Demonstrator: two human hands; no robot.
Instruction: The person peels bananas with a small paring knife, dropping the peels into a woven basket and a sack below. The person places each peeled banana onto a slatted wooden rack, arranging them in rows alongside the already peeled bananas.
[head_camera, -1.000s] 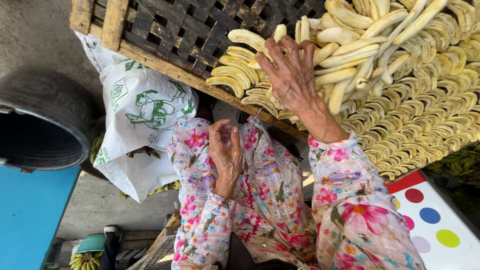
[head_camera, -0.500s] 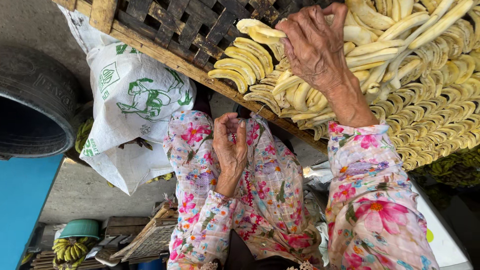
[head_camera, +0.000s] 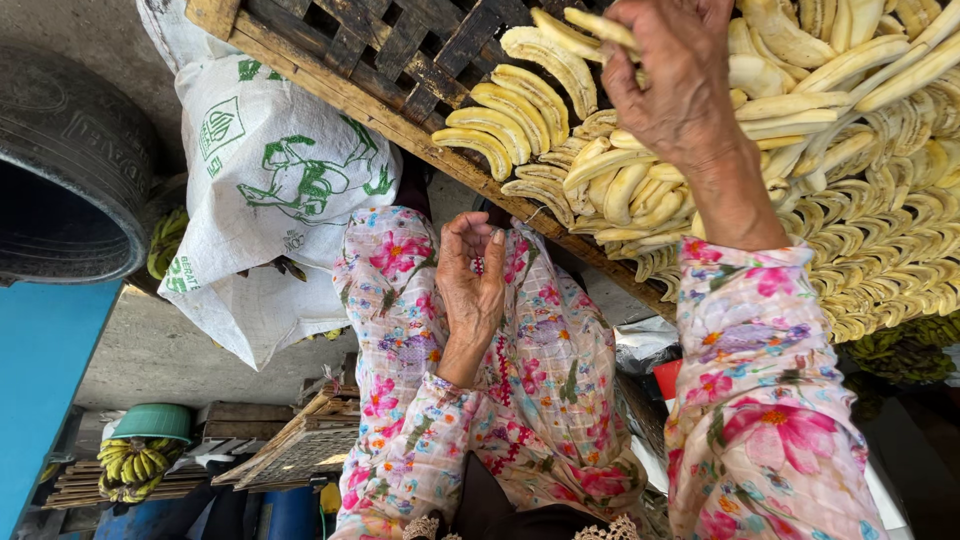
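We count two hands. Our right hand reaches up over the woven wooden tray, its grip closed on one pale peeled banana slice that sticks out past the fingers toward the tray's bare slats. Our left hand rests against the floral clothing at our lap, fingers curled loosely inward; we cannot tell whether it has hold of anything.

The banana slices spread on the tray are too many to count, laid in overlapping rows; a short row of four lies nearest the bare lattice. Beside the tray we see one white printed sack, one black tyre, and, lower down, one green basin above one bunch of green bananas.

Compared with half a second ago, the right hand sits higher and further over the slices, the slice has gone up with it, and the left hand has stayed at the lap, barely changed.
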